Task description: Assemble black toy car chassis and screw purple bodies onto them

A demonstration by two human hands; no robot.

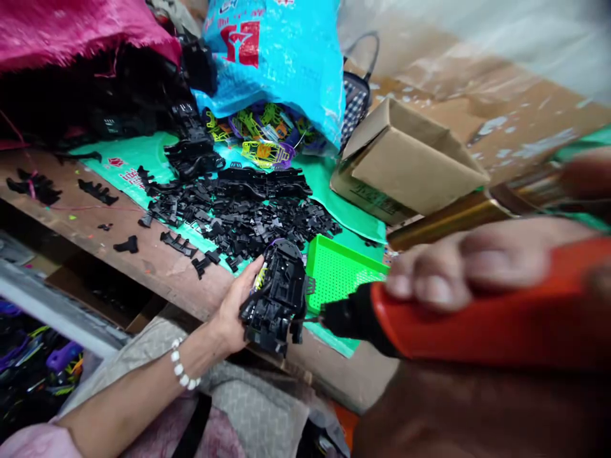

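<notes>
My left hand (238, 312) is closed round a black plastic toy car chassis (279, 286), tilted up at the table's front edge. A yellow-green part shows along the chassis's left side. Close to the camera, my right hand (468, 261) grips a red-orange electric screwdriver (477, 324) with a black nose. Its thin bit points left and reaches the lower right side of the chassis; whether it sits in a screw I cannot tell. Behind the chassis lies a heap of small black plastic parts (248, 216) on green plastic sheeting.
A green perforated tray (329, 267) sits right of the chassis. Farther back are a cardboard box (405, 165), a blue sack (281, 57) spilling purple and yellow-green parts, and a pink sack (86, 32) with black parts. Loose black pieces (126, 244) lie on the wooden table (95, 232).
</notes>
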